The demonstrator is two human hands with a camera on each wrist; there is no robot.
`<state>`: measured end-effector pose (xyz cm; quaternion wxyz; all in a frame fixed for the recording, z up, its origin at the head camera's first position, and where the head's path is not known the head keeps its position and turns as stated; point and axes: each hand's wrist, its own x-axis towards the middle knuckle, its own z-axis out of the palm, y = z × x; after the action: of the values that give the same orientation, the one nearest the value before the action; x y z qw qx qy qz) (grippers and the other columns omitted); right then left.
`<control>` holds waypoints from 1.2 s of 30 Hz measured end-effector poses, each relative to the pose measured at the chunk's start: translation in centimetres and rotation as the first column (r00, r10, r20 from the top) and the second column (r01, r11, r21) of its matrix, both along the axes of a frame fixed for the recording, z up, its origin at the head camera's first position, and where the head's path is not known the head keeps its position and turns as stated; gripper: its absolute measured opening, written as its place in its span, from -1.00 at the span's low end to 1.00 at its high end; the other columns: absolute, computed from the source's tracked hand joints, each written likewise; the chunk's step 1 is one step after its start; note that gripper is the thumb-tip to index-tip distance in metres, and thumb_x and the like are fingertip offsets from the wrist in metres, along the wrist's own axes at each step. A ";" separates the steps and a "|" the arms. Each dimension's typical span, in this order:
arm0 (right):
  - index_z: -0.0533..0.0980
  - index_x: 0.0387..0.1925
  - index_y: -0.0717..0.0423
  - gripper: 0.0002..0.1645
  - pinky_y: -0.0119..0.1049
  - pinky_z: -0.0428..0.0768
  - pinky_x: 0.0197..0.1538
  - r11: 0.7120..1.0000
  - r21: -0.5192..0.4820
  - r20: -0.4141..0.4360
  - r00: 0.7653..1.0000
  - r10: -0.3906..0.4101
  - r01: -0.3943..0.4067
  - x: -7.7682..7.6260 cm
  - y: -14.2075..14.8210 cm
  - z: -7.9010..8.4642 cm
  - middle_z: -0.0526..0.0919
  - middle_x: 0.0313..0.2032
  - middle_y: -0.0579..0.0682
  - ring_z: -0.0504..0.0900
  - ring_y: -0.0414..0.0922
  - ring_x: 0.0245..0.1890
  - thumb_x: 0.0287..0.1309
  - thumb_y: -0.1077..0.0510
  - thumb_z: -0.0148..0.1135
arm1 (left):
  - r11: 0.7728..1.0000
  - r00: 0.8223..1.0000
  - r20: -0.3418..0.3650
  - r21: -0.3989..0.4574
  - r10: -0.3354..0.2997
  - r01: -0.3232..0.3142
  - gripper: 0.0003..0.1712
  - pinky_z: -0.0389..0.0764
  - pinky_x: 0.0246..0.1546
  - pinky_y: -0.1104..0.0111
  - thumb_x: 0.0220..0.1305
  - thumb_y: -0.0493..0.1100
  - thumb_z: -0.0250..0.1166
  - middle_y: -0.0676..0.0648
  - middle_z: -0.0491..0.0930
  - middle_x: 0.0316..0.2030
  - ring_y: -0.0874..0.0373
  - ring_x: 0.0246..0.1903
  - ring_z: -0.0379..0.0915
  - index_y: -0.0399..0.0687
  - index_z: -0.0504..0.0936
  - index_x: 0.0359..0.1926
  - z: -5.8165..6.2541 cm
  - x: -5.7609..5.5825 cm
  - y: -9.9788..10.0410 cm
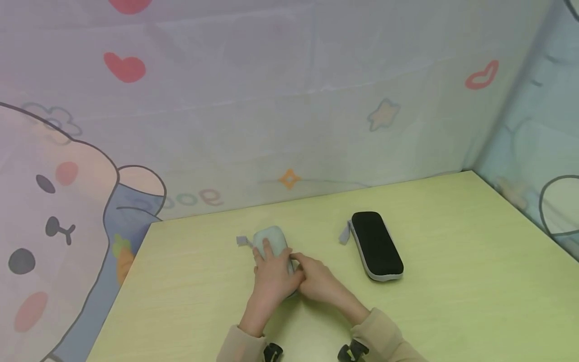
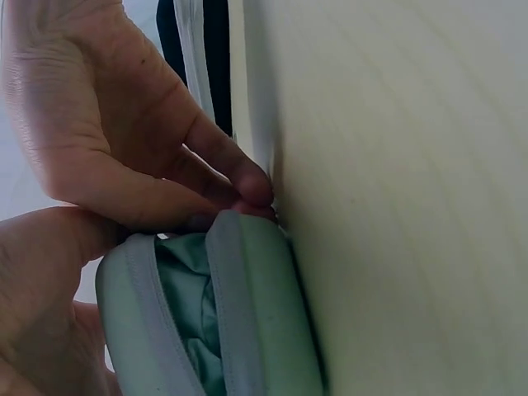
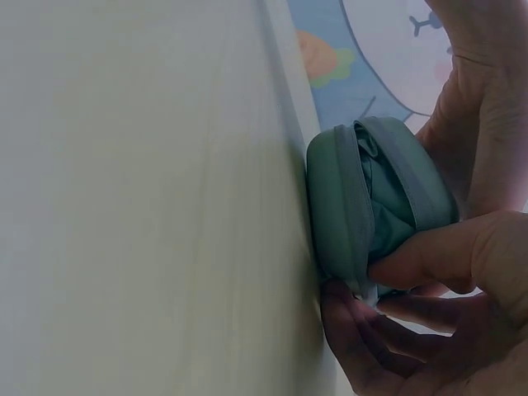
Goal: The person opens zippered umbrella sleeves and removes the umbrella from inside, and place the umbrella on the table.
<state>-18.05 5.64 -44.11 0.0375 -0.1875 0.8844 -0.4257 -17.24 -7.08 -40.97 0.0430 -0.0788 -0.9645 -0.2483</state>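
On the table [image 1: 461, 251], a case [image 1: 273, 236] lies left of a second case [image 1: 377, 246], well apart from it, each with a strap at its far left: the first strap [image 1: 243, 241] and the second strap [image 1: 345, 234]. The left hand [image 1: 273, 274] rests on top of the first, while the right hand [image 1: 318, 281] is at its right side, with fingertips at the rim of the gap, perhaps on a zip pull, though that spot is too dim to be sure. Behind the table hangs a cloth [image 1: 271, 100], and a side cloth [image 1: 538, 136] hangs along its right.
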 end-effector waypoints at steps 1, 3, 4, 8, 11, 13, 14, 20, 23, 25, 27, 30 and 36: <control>0.35 0.24 0.32 -0.24 -0.14 0.50 -0.14 1.000 0.002 -0.006 1.000 -0.001 0.001 0.0 0.0 0.0 0.64 -0.12 0.16 0.51 -0.06 -0.25 -0.15 0.47 0.07 | 1.000 1.000 0.000 0.004 0.001 -0.001 -0.40 0.33 -0.02 -0.42 0.07 -0.01 0.31 -0.60 0.04 0.34 -0.68 0.29 -0.13 -0.22 0.56 0.12 0.0 0.0 0.0; 0.36 0.24 0.31 -0.24 -0.08 0.52 -0.07 1.000 0.002 -0.013 1.000 -0.003 0.003 0.1 0.0 0.0 0.62 -0.01 0.21 0.52 -0.03 -0.18 -0.15 0.46 0.08 | 1.000 1.000 0.004 0.008 0.001 -0.001 -0.40 0.34 -0.03 -0.42 0.07 -0.01 0.30 -0.60 0.04 0.34 -0.68 0.29 -0.12 -0.22 0.55 0.12 0.1 0.1 0.0; 0.36 0.24 0.31 -0.25 -0.06 0.51 -0.04 1.000 0.000 -0.014 1.000 -0.004 0.004 0.1 0.0 0.0 0.60 0.03 0.22 0.52 -0.01 -0.15 -0.14 0.46 0.09 | 1.000 1.000 0.008 0.014 0.001 -0.001 -0.39 0.35 -0.03 -0.41 0.06 -0.01 0.31 -0.60 0.04 0.34 -0.68 0.29 -0.12 -0.22 0.55 0.12 0.2 0.1 0.0; 0.35 0.25 0.31 -0.27 -0.08 0.50 -0.07 1.000 -0.004 -0.001 1.000 0.002 -0.002 0.1 0.1 -0.1 0.59 0.05 0.23 0.51 -0.02 -0.17 -0.09 0.42 0.13 | 0.999 1.000 0.030 0.036 0.005 -0.006 -0.40 0.43 -0.09 -0.36 0.07 -0.03 0.33 -0.58 0.01 0.35 -0.67 0.29 -0.12 -0.21 0.53 0.13 0.5 0.2 -0.2; 0.34 0.26 0.31 -0.28 -0.17 0.48 -0.18 1.000 -0.005 0.017 1.000 0.007 -0.007 0.2 0.1 -0.1 0.63 -0.06 0.19 0.51 -0.08 -0.28 -0.05 0.40 0.15 | 0.998 0.999 0.053 0.057 0.012 -0.015 -0.39 0.47 -0.12 -0.33 0.09 -0.02 0.33 -0.56 -0.02 0.37 -0.64 0.31 -0.12 -0.17 0.51 0.16 0.8 0.3 -0.5; 0.33 0.26 0.31 -0.28 -0.23 0.47 -0.25 1.000 -0.009 0.022 1.000 0.012 -0.012 0.2 0.1 0.0 0.64 -0.16 0.14 0.50 -0.13 -0.35 -0.04 0.40 0.15 | 0.998 0.998 0.067 0.066 0.016 -0.021 -0.37 0.47 -0.11 -0.34 0.10 0.01 0.32 -0.55 -0.04 0.38 -0.62 0.32 -0.11 -0.15 0.49 0.18 0.9 0.3 -0.7; 0.33 0.26 0.31 -0.28 -0.26 0.47 -0.27 1.000 -0.012 0.023 1.000 0.013 -0.013 0.2 0.1 0.0 0.64 -0.21 0.11 0.50 -0.15 -0.37 -0.04 0.40 0.15 | 0.998 0.997 0.069 0.065 0.017 -0.022 -0.37 0.47 -0.12 -0.33 0.10 0.03 0.31 -0.54 -0.03 0.38 -0.62 0.32 -0.10 -0.14 0.49 0.18 1.0 0.3 -0.8; 0.32 0.27 0.33 -0.26 -0.26 0.48 -0.28 1.000 -0.011 0.017 1.000 0.015 -0.015 0.2 0.0 0.3 0.62 -0.29 0.08 0.50 -0.14 -0.36 -0.08 0.45 0.12 | 0.999 0.997 0.069 0.044 0.026 -0.029 -0.35 0.47 -0.15 -0.33 0.11 0.04 0.27 -0.56 0.01 0.35 -0.57 0.29 0.02 -0.08 0.44 0.23 1.5 0.4 -1.4; 0.32 0.26 0.34 -0.23 -0.25 0.48 -0.27 1.000 0.006 0.010 1.000 0.012 -0.012 0.2 -0.1 0.5 0.58 -0.23 0.15 0.49 -0.11 -0.32 -0.13 0.47 0.09 | 0.998 0.998 0.054 0.040 0.042 -0.044 -0.35 0.50 -0.16 -0.29 0.09 -0.04 0.25 -0.55 0.09 0.31 -0.52 0.23 0.17 -0.07 0.43 0.25 1.6 0.5 -1.8; 0.33 0.26 0.34 -0.22 -0.27 0.46 -0.27 1.000 0.016 0.003 1.000 0.010 -0.010 0.3 -0.1 0.6 0.55 -0.20 0.17 0.47 -0.10 -0.30 -0.15 0.48 0.08 | 0.998 0.998 0.035 0.034 0.047 -0.048 -0.35 0.53 -0.19 -0.24 0.09 -0.07 0.24 -0.55 0.17 0.27 -0.48 0.15 0.29 -0.07 0.44 0.25 1.7 0.6 -2.1; 0.33 0.26 0.34 -0.22 -0.30 0.44 -0.28 1.000 0.028 -0.002 1.000 0.009 -0.009 0.3 -0.1 0.6 0.49 -0.19 0.17 0.43 -0.10 -0.30 -0.15 0.49 0.06 | 0.999 0.999 0.015 0.020 0.045 -0.046 -0.37 0.57 -0.24 -0.16 0.09 -0.11 0.25 -0.54 0.25 0.20 -0.44 0.04 0.41 -0.08 0.44 0.24 1.7 0.8 -2.4; 0.32 0.26 0.37 -0.24 -0.34 0.44 -0.25 0.999 0.039 -0.015 1.000 0.010 -0.009 0.4 -0.2 0.5 0.41 -0.19 0.14 0.39 -0.12 -0.28 -0.13 0.50 0.04 | 0.999 0.999 0.008 -0.007 0.052 -0.051 -0.37 0.59 -0.32 -0.05 0.10 -0.11 0.25 -0.53 0.35 0.12 -0.35 -0.12 0.51 -0.05 0.44 0.25 1.9 0.9 -2.7; 0.32 0.24 0.43 -0.29 -0.29 0.47 -0.16 0.999 0.046 -0.053 0.999 0.007 -0.005 0.5 -0.5 0.4 0.37 -0.21 0.09 0.37 -0.14 -0.27 -0.08 0.52 -0.01 | 0.998 0.998 0.005 -0.020 0.063 -0.063 -0.39 0.52 -0.50 0.16 0.11 -0.14 0.21 -0.46 0.47 -0.04 -0.13 -0.38 0.50 -0.01 0.43 0.25 2.0 1.0 -3.4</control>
<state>-17.57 5.19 -43.75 0.0196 -0.2006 0.8941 -0.3998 -16.20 -10.50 -38.99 0.0473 -0.0483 -0.9690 -0.2377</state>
